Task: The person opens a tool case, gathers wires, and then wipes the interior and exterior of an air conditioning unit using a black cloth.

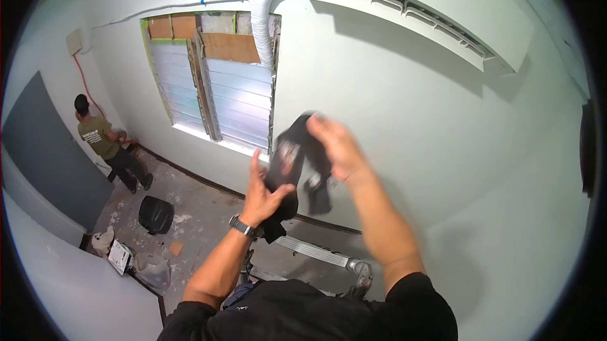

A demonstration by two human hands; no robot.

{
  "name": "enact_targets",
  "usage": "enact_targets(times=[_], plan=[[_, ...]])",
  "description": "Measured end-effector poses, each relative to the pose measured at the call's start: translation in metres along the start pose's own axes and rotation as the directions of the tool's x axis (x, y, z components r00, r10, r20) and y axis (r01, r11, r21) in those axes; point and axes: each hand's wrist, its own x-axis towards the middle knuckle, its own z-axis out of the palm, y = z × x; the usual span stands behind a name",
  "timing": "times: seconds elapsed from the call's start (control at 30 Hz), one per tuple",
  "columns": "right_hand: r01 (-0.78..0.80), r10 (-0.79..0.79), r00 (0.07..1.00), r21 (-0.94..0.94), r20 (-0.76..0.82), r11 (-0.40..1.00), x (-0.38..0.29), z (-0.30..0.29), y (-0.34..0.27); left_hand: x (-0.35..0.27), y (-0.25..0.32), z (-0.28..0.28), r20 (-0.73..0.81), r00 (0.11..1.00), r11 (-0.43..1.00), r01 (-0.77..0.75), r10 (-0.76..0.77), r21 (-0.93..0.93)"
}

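Note:
A black cloth item, blurred by motion, is held up between my two hands before the white wall. It bears a coloured print, and a darker strap-like end hangs from its right side with a small shiny spot on it. Its exact kind cannot be made out. My left hand grips the lower left part between thumb and fingers, and a watch sits on that wrist. Higher up, my right hand pinches the top right edge. Below my hands stands a metal ladder with a round hinge.
A Panasonic wall air conditioner hangs overhead, its wrapped pipe running to a louvred window. Another person stands by the grey door. On the floor lie a black case, a plastic bag and debris.

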Motion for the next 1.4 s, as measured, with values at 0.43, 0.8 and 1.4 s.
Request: enact_targets(times=[0.43, 0.8, 1.4], plan=[[-0.113, 0.081, 0.994, -0.667, -0.079, 0.736, -0.075, -0.036, 0.084, 0.064, -0.035, 0.006, 0.394, 0.919, 0.919, 0.167, -0.014, -0.356], [0.151, -0.221, 0.975, -0.826, 0.033, 0.542, -0.07, -0.019, 0.092, 0.107, -0.02, 0.015, 0.512, 0.854, 0.58, 0.463, -0.091, -0.67], [0.269, -0.399, 0.83, -0.346, -0.39, 0.899, 0.058, -0.002, -0.045, 0.028, -0.07, 0.052, 0.756, 0.648, 0.911, 0.362, -0.093, -0.197]])
